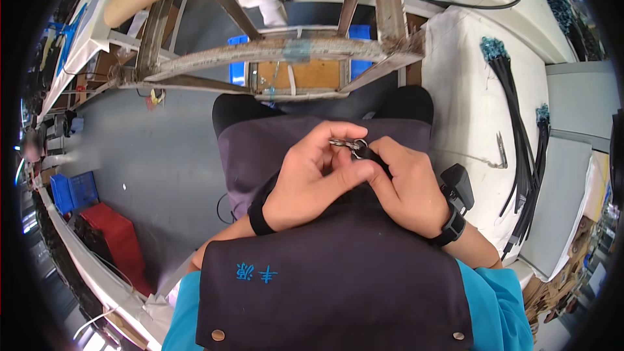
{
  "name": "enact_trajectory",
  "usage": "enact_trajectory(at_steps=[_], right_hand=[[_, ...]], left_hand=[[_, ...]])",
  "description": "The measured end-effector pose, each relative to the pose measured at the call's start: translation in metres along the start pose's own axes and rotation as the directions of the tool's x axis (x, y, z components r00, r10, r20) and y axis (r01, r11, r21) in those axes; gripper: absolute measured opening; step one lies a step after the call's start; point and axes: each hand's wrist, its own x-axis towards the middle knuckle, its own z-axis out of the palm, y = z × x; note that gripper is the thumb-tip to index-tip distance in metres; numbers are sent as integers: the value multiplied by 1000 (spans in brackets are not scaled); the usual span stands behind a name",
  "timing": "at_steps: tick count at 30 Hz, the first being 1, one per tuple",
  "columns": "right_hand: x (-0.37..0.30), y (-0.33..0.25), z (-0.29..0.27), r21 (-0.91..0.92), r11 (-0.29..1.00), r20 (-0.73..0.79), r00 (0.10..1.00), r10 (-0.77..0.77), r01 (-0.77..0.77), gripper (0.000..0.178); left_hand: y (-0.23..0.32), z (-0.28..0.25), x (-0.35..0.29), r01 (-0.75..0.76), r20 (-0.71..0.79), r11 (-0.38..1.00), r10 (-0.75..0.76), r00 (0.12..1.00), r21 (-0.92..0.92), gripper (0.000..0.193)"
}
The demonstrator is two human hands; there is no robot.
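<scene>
Above my lap, both hands meet around a small metal piece. My left hand (298, 185) is closed, its thumb and fingers about a silver metal clasp (340, 143). A metal ring (359, 148) joins the clasp to a short black strap (374, 156). My right hand (416, 182) pinches that strap between thumb and fingers. Fingers cover part of the clasp, so its exact form is hard to make out. A dark apron (331, 279) lies beneath both hands.
Ahead of my knees stands a worn metal frame (260, 58) with a padded tan bar. On the white table (455, 78) at right lie bundled black straps (517, 110) and a thin metal tool (501, 150). Red (117, 240) and blue bins (75, 188) stand at left.
</scene>
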Motion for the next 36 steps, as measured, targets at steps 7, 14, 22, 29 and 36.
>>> enact_trajectory(at_steps=[7, 14, 22, 29, 36], right_hand=[[-16, 13, 2, 252, 962, 118, 990, 77, -105, 16], [-13, 28, -26, 20, 996, 223, 971, -92, 90, 41], [-11, 17, 24, 439, 898, -23, 999, -34, 41, 37], [-5, 8, 14, 122, 979, -73, 985, -154, 162, 21], [5, 15, 14, 160, 974, -148, 979, -137, 161, 23]], left_hand=[[-2, -13, -6, -49, -35, 999, 49, 998, 3, 13], [9, -28, -6, -137, 86, 982, 127, 988, 127, 8], [7, -24, -5, -217, 155, 945, 183, 971, 242, 8], [5, -39, -3, -216, 233, 938, 154, 960, 270, 12], [4, -68, 12, -271, 70, 937, 262, 963, 222, 51]])
